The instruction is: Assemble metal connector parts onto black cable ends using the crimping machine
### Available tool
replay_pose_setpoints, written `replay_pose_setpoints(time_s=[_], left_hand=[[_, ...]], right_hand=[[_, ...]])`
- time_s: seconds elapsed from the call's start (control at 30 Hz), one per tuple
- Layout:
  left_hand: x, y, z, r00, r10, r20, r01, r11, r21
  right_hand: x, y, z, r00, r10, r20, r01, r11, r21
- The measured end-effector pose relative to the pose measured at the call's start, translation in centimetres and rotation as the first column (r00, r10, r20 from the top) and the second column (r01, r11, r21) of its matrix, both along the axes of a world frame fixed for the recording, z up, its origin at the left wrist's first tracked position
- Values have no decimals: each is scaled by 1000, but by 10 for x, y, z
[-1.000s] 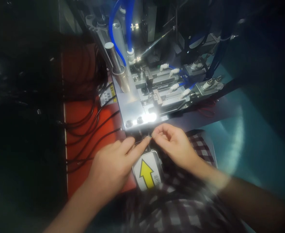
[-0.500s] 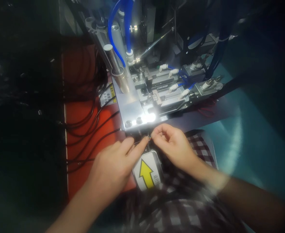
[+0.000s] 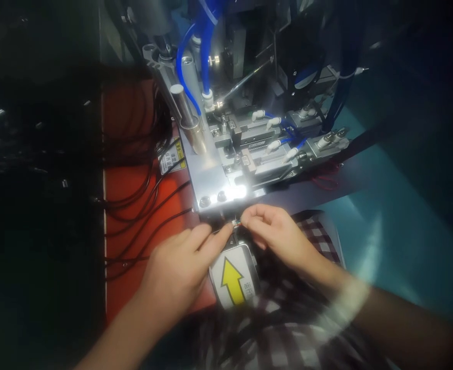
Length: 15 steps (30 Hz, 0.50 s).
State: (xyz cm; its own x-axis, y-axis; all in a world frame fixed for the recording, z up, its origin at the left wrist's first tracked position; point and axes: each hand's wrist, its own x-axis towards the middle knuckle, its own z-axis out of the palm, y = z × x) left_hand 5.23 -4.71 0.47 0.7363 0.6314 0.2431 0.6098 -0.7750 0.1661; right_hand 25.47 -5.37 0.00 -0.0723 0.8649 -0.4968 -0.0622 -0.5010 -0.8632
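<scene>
My left hand [image 3: 182, 259] comes in from the lower left, fingers closed, with its index fingertip against a small pale piece with thin coloured wires [image 3: 236, 223]. A thin cable runs along the left fingers to that piece. On its other side, my right hand [image 3: 275, 231] pinches the fine wires between thumb and index finger. Both hands are just in front of the machine's bright metal plate [image 3: 211, 177]. Below the fingertips is a white panel with a yellow arrow [image 3: 232, 277]. The thumb of my left hand is mostly hidden.
Behind the plate stand a metal post [image 3: 190, 123], slide units with white air fittings [image 3: 275, 146] and blue tubes [image 3: 207, 61]. Black cables [image 3: 145, 205] cross an orange-red surface [image 3: 128, 288] at left. A label [image 3: 172, 156] sits beside the plate. Checked cloth [image 3: 288, 329] covers my lap.
The whole view has shifted slightly, so the machine appears a little lower. My fingertips are slightly farther apart, and more of the small piece and its coloured wires shows between them.
</scene>
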Motion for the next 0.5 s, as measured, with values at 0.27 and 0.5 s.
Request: replay_pose_setpoints(time_s=[0.27,0.5], left_hand=[[0,1,0,1000,-9,-6,9,1000,-7],[-1,2,1,1000,-16,-22,16,1000,0]], right_hand=[[-2,1,3,999,-30,20,29,998,47],[-2,3,1,1000,24,9,-24,1000,-3]])
